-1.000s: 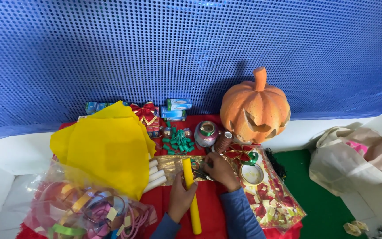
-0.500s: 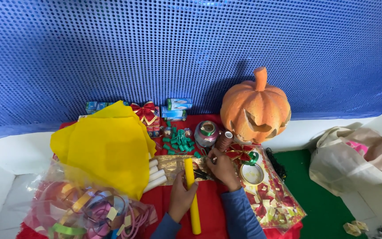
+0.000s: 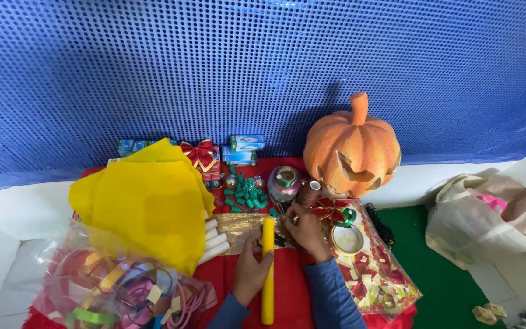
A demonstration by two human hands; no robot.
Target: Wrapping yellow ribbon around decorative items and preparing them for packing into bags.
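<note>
Head view has us looking down at our left hand (image 3: pixel 252 272) wrapped around a yellow stick (image 3: pixel 268 268) that lies upright along the red cloth (image 3: pixel 293 292), one end almost off the near edge. Our right hand (image 3: pixel 305 230) is curled down just beside the stick's top, fingers on small bits there; we can't tell what, if anything, it's grasping. Stuff is packed tight around us: yellow paper (image 3: pixel 147 204) and a clear bag of ribbons (image 3: pixel 117 286) on the left, a bag of decorations (image 3: pixel 372 268) touching our right sleeve. Behind sits the orange pumpkin (image 3: pixel 351 149) against the blue wall (image 3: pixel 263 67). Bare room's only on the green mat (image 3: pixel 439 274), right.
</note>
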